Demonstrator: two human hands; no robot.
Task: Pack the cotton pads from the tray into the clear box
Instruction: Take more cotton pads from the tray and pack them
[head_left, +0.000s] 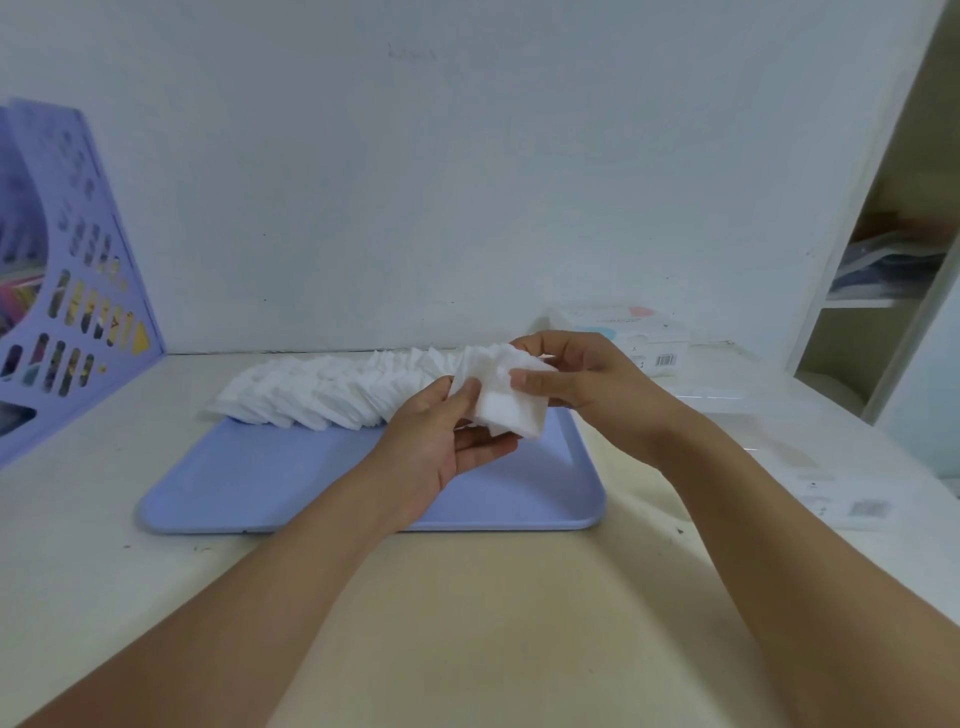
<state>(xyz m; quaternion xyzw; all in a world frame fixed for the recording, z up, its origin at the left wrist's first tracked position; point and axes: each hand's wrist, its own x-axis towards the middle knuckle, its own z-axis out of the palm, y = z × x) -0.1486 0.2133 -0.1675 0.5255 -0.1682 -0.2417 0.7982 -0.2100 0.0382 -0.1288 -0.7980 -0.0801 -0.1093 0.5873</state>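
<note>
A blue tray (249, 488) lies on the pale table. A long row of white square cotton pads (322, 387) leans across its far edge. Above the tray's right side, both hands hold a small stack of cotton pads (511, 410). My left hand (441, 441) grips the stack from below and the left, thumb on its front. My right hand (576, 382) pinches it from the right and above. The clear box (727, 410) is faint on the table to the right of my right hand; its outline is hard to make out.
A purple perforated file holder (67, 291) stands at the left against the wall. A white carton with a barcode (644, 338) sits at the back right. Flat clear packaging with labels (852, 501) lies at the right edge. A shelf unit (883, 291) rises at the far right.
</note>
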